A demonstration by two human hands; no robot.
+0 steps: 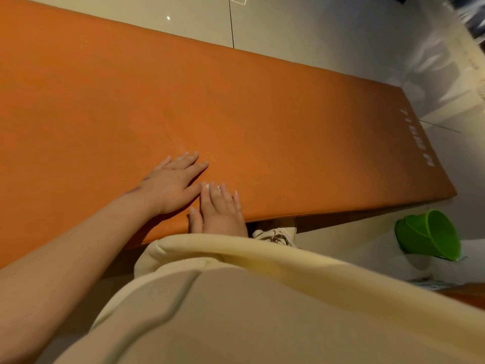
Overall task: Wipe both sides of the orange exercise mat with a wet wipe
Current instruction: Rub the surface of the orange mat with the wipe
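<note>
Both hands flat on the orange mat, wipe barely peeking out

The mat's laid out long across the pale tiled floor, with white lettering near its right end. The left hand lies palm down, fingers straight and fanned, holding nothing. The right hand sits just beside it near the mat's close edge, fingers straight too, pressing on the wet wipe; only a small white bit shows at the fingertips. A green bucket sits on the floor near the mat's corner.

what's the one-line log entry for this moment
left hand flat on orange mat | right hand presses wet wipe onto mat | stage: wiping upper side
</note>
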